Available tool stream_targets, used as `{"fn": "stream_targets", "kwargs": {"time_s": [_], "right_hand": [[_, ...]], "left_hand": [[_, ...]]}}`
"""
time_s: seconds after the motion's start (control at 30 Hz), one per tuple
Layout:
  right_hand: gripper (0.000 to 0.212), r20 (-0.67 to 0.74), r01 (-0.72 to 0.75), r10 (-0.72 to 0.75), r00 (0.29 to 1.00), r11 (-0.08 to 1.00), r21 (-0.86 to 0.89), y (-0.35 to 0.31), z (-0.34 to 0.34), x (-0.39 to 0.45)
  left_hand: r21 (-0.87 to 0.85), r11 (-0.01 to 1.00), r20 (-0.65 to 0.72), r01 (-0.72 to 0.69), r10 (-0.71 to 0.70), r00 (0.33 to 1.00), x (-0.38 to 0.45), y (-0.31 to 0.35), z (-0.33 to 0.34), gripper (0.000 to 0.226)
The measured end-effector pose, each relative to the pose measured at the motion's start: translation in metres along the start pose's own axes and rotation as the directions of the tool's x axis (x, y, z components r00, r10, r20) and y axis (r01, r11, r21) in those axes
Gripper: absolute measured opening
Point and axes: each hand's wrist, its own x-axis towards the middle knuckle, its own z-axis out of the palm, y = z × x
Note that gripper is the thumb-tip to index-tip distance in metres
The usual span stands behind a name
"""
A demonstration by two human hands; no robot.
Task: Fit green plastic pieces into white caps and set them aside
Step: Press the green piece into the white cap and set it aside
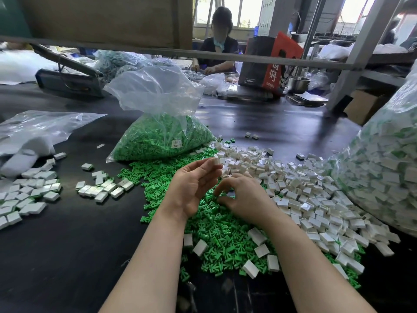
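I see both my forearms bare right up to the frame's lower edge. My left hand and right hand wear no gloves. No rings or watch show.

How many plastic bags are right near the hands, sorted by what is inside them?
Bag of green pieces: 1
Bag of white caps with green showing: 1
Flattened clear bag on the left: 1
Total: 3
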Motion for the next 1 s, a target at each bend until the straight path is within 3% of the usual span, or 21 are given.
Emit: {"fn": "stream_targets", "kwargs": {"time_s": [0.17,0.4,0.5,0.57,0.67,0.83,1.0], "right_hand": [[0.025,0.016,-0.048,0.048,0.999,0.998,0.036,-0.002,0.001,-0.001],[0.009,-0.041,-0.062,0.065,0.997,0.996,0.069,0.000,-0.001,-0.002],[0.008,-0.145,-0.101,0.141,0.979,0.962,0.253,0.003,0.000,-0.003],[0.010,-0.199,-0.104,0.221,0.955,0.874,0.474,0.005,-0.003,-0.003],[0.008,-0.208,-0.076,0.340,0.917,0.661,0.746,0.004,-0.008,-0.003],[0.009,-0.041,-0.094,0.415,0.909,0.299,0.949,0.001,-0.011,-0.005],[0.011,-0.003,-0.089,0.374,0.928,0.229,0.969,0.001,-0.014,-0.006]], "left_hand": [[-0.049,0.999,-0.002,0.020,-0.020,1.000,0.000,0.001,-0.001,0.025],[-0.036,0.999,-0.018,0.017,-0.018,1.000,0.000,0.001,-0.002,0.029],[-0.024,1.000,-0.029,0.016,-0.017,0.999,0.001,0.001,-0.002,0.029],[-0.029,0.999,-0.035,0.018,-0.019,0.999,0.001,0.001,-0.003,0.031],[-0.025,0.999,-0.031,0.020,-0.021,0.999,0.002,0.000,-0.003,0.032],[0.016,1.000,-0.002,0.022,-0.022,1.000,0.001,-0.004,0.002,0.034],[0.017,1.000,-0.012,0.019,-0.019,1.000,0.001,-0.004,0.004,0.037]]}}
